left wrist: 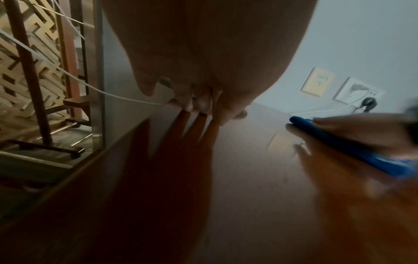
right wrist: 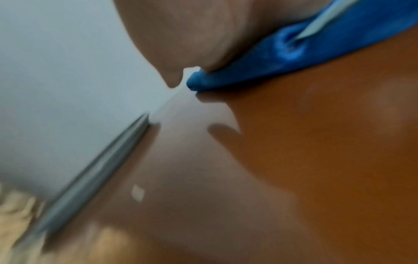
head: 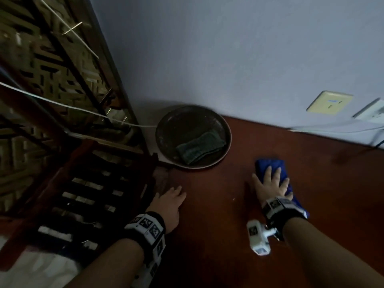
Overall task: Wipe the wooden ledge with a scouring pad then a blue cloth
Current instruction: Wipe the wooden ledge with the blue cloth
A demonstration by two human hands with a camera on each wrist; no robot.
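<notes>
The reddish-brown wooden ledge (head: 218, 204) runs along a pale wall. My right hand (head: 270, 183) lies flat on the folded blue cloth (head: 270, 165), fingers spread and straight, pressing it onto the wood. The blue cloth (right wrist: 294, 60) shows under my palm in the right wrist view, and the blue cloth (left wrist: 353, 144) appears at the right of the left wrist view. My left hand (head: 170, 198) rests flat on the ledge near its left end, holding nothing. The dark green scouring pad (head: 199, 146) lies in a round dark dish (head: 166, 129) by the wall.
A carved wooden lattice screen (head: 52, 80) stands left of the ledge, with a white cable (head: 62, 104) running across it to the dish. Wall sockets (head: 330, 102) and a cable (head: 332, 127) sit at the right. The ledge's left edge (left wrist: 90, 160) drops off.
</notes>
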